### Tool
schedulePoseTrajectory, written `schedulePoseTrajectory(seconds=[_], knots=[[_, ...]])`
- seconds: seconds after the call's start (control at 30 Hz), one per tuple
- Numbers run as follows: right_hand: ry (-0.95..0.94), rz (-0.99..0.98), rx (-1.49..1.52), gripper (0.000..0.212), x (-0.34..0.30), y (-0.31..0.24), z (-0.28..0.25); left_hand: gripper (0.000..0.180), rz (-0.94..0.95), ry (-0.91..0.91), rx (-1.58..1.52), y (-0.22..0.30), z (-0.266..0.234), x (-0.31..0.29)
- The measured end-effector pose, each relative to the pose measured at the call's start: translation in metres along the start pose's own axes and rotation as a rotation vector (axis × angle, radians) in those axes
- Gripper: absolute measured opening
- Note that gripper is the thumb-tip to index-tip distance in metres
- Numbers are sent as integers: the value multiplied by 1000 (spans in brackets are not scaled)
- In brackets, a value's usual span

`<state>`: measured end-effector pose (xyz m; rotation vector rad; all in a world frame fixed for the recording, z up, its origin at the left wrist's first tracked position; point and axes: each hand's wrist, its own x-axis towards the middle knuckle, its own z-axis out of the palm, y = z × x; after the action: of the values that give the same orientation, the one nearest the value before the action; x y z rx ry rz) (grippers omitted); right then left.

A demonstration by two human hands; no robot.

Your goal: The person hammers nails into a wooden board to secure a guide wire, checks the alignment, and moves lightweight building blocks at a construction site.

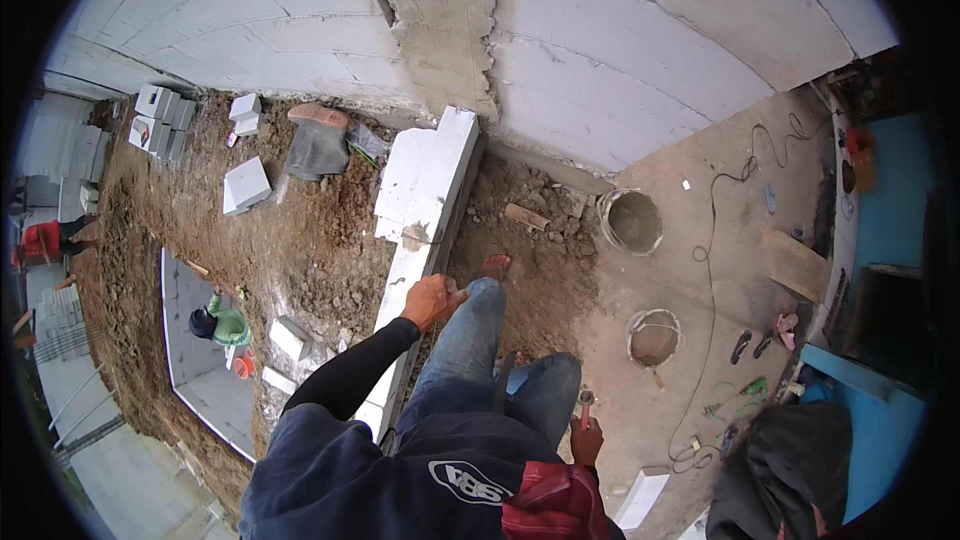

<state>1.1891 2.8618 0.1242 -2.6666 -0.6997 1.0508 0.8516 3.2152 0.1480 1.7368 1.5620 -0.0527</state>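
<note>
The left hand (432, 300) rests on the person's raised knee, fingers curled loosely and holding nothing, just beside the row of white blocks (425, 200) that runs away from the big block wall (640, 50). The right hand (586, 437) hangs low by the hip, well to the right of that row, and grips the handle of a small hammer (585, 402), its head pointing up.

Taking the row of white blocks as the landmark: right of it lies a patch of loose brown earth, with a short piece of wood (526, 216) on the clods and the person's sandalled foot (495, 265) planted close to the row. Further right stand two round buckets, one (631, 221) nearer the wall and one (654, 337) nearer the person, both crusted with mortar. Beyond them a thin black cable (712, 240) snakes over the bare floor, and a pair of sandals (752, 345) lies past it. A single white block (641, 497) lies near the right hand.

Left of the row the ground is rough dug soil. A loose block (246, 185) and a small stack of blocks (160, 120) sit there, with a grey sack (317, 145) near the wall's foot. Lower on that side another person in a green top (222, 322) crouches at a grey slab, and a person in red (45, 238) is far off at the left rim.

The wall is of pale blocks with a rough column of mortar (430, 20) rising straight above the end of the row.
</note>
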Motion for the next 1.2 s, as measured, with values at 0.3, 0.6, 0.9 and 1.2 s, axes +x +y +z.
schedulePoseTrajectory(seconds=[0.3, 0.6, 0.9, 1.2], knots=[[65, -222, -78, 38, 112, -75, 75, 36, 86, 605, 144, -51, -27, 259], [221, -331, -79, 39, 232, -26, 184, 45, 378, 841, 450, -102, -17, 426], [445, -496, 114, 30, 357, -26, 275, 31, 676, 890, 773, -109, -18, 471], [544, -559, 196, 28, 380, -51, 284, 24, 639, 871, 776, -110, -14, 469]])
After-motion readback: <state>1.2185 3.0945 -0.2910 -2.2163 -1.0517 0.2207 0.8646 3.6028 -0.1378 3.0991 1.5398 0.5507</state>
